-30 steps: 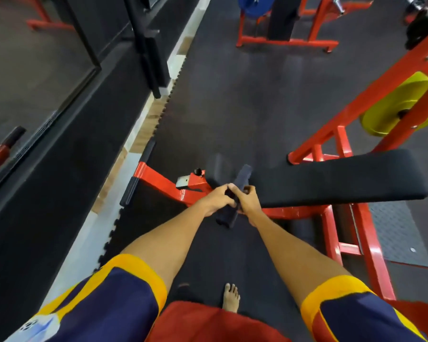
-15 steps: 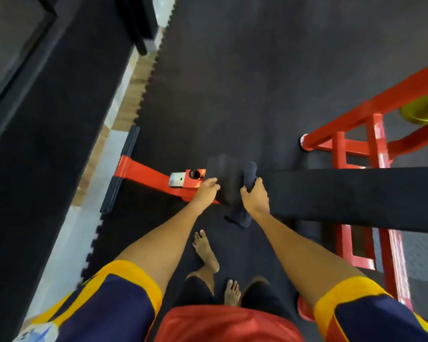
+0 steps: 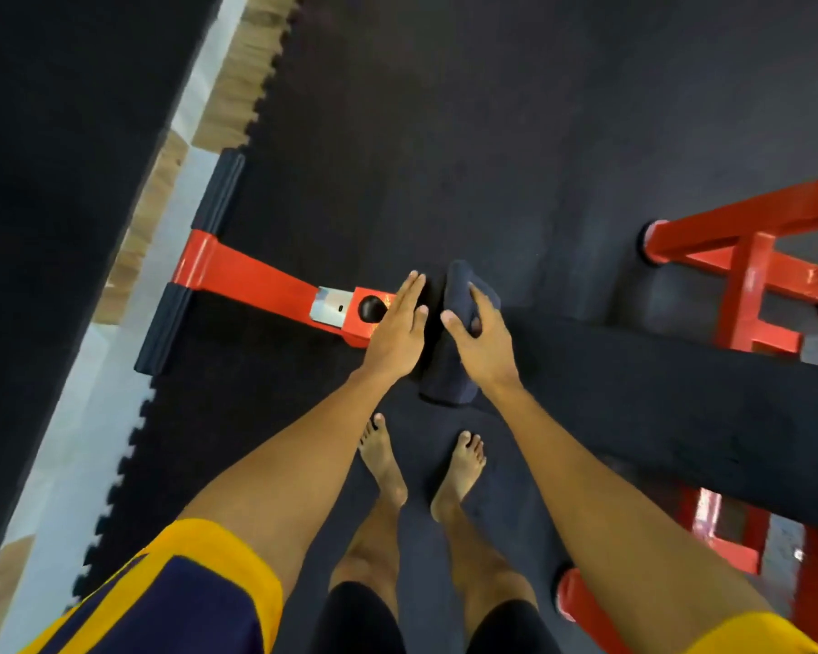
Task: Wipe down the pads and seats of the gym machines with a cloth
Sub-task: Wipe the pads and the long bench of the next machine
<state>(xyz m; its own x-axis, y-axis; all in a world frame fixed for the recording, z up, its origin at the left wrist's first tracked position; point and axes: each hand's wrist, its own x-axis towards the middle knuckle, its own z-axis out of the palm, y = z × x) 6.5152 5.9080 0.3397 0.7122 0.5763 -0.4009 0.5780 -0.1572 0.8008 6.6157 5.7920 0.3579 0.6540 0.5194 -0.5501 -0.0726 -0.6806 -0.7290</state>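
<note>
The black rubber floor [image 3: 445, 134] fills most of the head view, its jigsaw edge running along the wall on the left. Across it lies the long black bench pad [image 3: 657, 394], reaching from the right edge to just in front of the person, so that its narrow end is within easy reach of both arms. The bench's red frame [image 3: 256, 280] sticks out to the left from under that end. A second red frame [image 3: 747, 257] stands beyond the pad on the right. A dark folded cloth [image 3: 449, 384] is draped over the pad's end, with its near part hanging off the edge. This looks like the place where a wipe along the pad would begin. The right hand [image 3: 485, 346] grasps the cloth from above, fingers and thumb curled round it, probably to press it down while it slides. The left hand [image 3: 397, 328] lies flat with straight fingers just beside the cloth and holds nothing. It is likely there to steady the person, but I cannot tell whether it touches the pad or the frame.
</note>
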